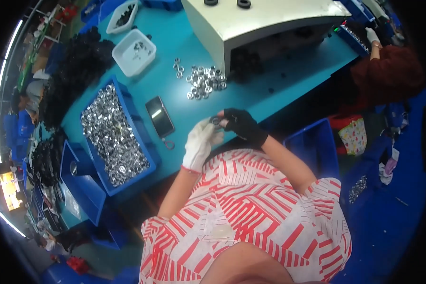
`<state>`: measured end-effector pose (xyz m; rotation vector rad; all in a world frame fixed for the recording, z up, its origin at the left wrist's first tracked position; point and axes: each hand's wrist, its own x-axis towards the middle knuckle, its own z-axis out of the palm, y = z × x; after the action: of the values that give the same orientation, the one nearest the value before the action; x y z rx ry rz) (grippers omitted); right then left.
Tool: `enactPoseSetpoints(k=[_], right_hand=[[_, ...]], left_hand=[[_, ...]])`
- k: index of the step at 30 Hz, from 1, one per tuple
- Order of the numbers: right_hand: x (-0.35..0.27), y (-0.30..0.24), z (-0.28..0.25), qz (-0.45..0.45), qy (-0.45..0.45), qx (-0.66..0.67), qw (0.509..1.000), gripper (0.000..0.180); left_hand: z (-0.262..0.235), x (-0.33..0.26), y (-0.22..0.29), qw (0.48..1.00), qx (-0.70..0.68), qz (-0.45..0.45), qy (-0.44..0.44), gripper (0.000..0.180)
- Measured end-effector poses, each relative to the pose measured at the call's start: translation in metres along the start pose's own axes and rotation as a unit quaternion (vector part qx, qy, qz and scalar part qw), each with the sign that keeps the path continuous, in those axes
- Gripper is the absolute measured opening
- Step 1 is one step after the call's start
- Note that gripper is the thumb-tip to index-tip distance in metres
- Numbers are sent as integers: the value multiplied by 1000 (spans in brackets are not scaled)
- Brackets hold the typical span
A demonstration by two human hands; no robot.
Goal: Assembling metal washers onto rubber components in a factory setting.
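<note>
In front of my body, at the table's near edge, both hands meet around a small dark ring-shaped part (pixel 216 120). My left hand (pixel 199 143), in a white glove, pinches it from the left. From the right, my right hand (pixel 244 126), in a black glove with bare fingertips, closes on the same part. The fingers cover some of it, so its exact kind is unclear. Just beyond the hands lies a loose pile of shiny metal rings (pixel 205 82). A blue bin (pixel 148 152) full of similar metal pieces stands to the left.
A phone (pixel 159 116) lies between bin and hands. White trays (pixel 133 66) with small dark parts and a heap of black pieces (pixel 80 61) occupy the far left. A cream metal housing (pixel 265 21) stands beyond the pile. Another person's gloved hand (pixel 372 35) works at far right.
</note>
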<state>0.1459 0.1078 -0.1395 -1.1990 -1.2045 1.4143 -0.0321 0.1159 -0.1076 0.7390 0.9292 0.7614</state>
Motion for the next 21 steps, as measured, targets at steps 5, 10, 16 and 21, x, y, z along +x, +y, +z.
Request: enactPoseSetpoints(k=[5, 10, 16, 21], right_hand=[[-11, -8, 3, -20, -40, 18, 999, 39], [-23, -11, 16, -118, -60, -216, 967, 49], [-25, -13, 26, -182, -54, -286, 939, 46], [-27, -17, 34, -179, -61, -394, 900, 36]], left_hand=[[-3, -4, 4, 999, -20, -5, -38, 52], [2, -25, 6, 999, 34, -21, 23, 47], [3, -30, 8, 996, 74, -11, 46, 39], [5, -33, 4, 984, 136, -21, 117, 28]])
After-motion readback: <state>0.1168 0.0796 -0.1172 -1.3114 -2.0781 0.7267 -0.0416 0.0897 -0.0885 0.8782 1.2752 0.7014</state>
